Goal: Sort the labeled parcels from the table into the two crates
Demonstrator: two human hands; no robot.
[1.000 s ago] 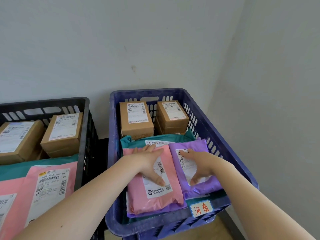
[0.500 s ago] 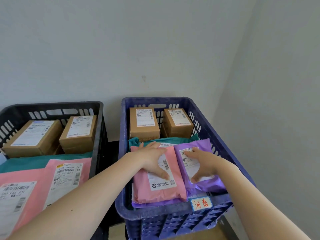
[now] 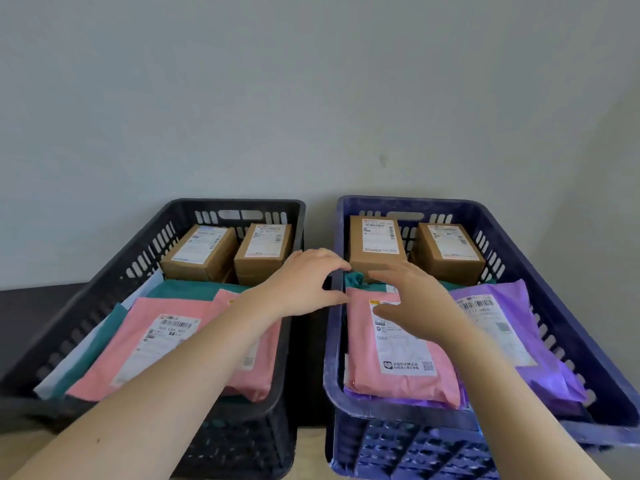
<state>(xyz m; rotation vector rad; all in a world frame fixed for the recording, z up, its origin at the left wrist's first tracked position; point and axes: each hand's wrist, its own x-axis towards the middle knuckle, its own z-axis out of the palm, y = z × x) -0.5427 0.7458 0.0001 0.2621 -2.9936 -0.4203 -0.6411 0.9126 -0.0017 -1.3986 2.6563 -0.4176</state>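
Two crates packed with parcels, both grips up near the gap between them.

Left grip (image 3: 304,282) hangs over the gap between black crate (image 3: 104,282) and blue crate (image 3: 540,271), thumb and fingers curved apart, holding nothing. Just right of it, right grip (image 3: 412,303) is spread flat over the pink parcel (image 3: 398,379); blur hides whether it touches. The purple parcel (image 3: 512,327) lies right of that grip, and the teal parcel (image 3: 355,280) peeks out between the two grips. Cardboard boxes (image 3: 375,244) stand beyond them. Left of the left grip lie other pink parcels (image 3: 145,344) and more boxes (image 3: 201,251).
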